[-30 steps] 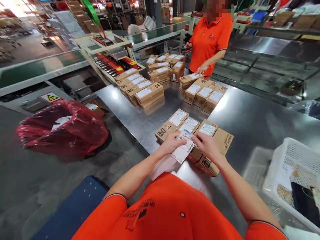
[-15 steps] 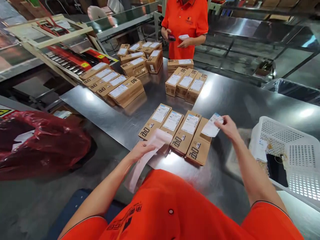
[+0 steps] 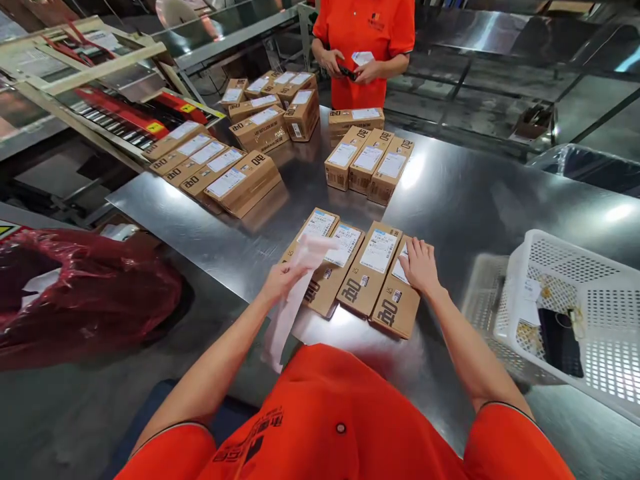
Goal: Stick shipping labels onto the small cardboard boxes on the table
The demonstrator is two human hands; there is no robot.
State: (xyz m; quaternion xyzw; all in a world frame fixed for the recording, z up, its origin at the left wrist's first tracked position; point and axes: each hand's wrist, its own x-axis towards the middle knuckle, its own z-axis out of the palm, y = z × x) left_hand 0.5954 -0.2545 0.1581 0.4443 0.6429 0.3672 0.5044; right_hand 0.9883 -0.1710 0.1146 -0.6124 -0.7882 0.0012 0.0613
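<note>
Right hand [image 3: 423, 267] lies flattened over the end box [image 3: 395, 308]'s label [image 3: 399, 271]; left hand [image 3: 280, 281] pinches a strip [image 3: 291, 307]. The row's other three boxes [image 3: 361, 283] are already labelled.

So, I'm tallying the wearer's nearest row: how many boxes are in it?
4, side by side: leftmost box and second box, both partly behind the strip; third box, in plain view; rightmost box, partly under the right hand. No whole box seems hidden.

Labels [image 3: 381, 252] and boxes [image 3: 373, 283] — print not legible
</note>
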